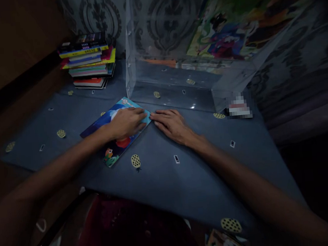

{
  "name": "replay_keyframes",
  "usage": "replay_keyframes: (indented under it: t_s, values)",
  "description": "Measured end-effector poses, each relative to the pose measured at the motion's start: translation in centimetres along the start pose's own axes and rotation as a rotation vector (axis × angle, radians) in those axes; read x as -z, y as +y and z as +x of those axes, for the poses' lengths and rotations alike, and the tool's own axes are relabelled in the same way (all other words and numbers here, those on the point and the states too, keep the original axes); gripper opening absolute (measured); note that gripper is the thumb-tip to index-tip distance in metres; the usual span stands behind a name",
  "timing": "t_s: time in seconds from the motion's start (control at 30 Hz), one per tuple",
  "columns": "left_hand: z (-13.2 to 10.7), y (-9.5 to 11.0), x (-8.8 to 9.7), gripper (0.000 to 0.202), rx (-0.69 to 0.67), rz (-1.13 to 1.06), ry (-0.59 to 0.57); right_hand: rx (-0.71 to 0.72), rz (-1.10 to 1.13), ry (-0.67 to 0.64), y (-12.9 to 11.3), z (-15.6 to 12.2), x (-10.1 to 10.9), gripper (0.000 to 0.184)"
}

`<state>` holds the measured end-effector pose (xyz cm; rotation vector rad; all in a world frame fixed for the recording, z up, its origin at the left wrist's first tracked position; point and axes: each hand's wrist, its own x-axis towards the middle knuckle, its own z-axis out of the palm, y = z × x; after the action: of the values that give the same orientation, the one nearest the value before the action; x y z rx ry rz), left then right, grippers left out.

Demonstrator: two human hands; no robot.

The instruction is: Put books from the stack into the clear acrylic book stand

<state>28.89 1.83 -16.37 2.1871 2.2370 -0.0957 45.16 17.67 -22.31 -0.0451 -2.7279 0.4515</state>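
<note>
A blue picture book [119, 144] lies closed and slanted on the table, its cover showing a small cartoon creature at the near corner. My left hand [127, 123] rests flat on the upper part of the cover, fingers stretched toward the right. At the book's right corner is my right hand [171, 125], laid low with fingers extended and their tips touching or nearly touching that corner. Neither hand is wrapped around anything. Part of the cover is hidden under my left hand and forearm.
A stack of books [88, 62] stands at the back left. Behind my hands is a clear plastic shelf box [176, 95], with colourful picture books [217, 39] at its right. A blurred-out white item [239, 107] sits right of it. The blue tablecloth [163, 183] has pineapple prints.
</note>
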Motion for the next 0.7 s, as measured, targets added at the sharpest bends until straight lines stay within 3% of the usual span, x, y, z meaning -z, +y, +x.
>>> replay_keyframes:
  t_s: [0.07,0.17,0.27,0.37,0.53,0.7]
  values:
    - [-2.2,-2.2,-0.1,0.049,-0.153,-0.109,-0.039,-0.011,0.003,-0.011,-0.1,-0.2,-0.1,0.036]
    - [-6.3,-4.5,0.1,0.065,-0.271,-0.216,-0.137,-0.02,0.015,-0.022,-0.1,-0.4,-0.1,0.037]
    - [-10.2,-5.3,0.6,0.086,-0.345,-0.269,-0.154,-0.026,0.03,-0.031,-0.1,-0.4,-0.1,0.037]
    - [-12.7,-5.1,0.8,0.089,-0.343,-0.265,-0.129,-0.025,0.031,-0.037,-0.1,-0.4,0.0,0.037]
    - [-13.5,-4.0,-0.6,0.077,-0.26,-0.178,-0.095,-0.026,0.013,-0.034,0.1,-0.3,0.0,0.038]
    - [-12.2,-0.8,-2.3,0.066,-0.225,-0.035,0.086,-0.035,-0.007,0.004,1.4,1.1,-0.3,0.037]
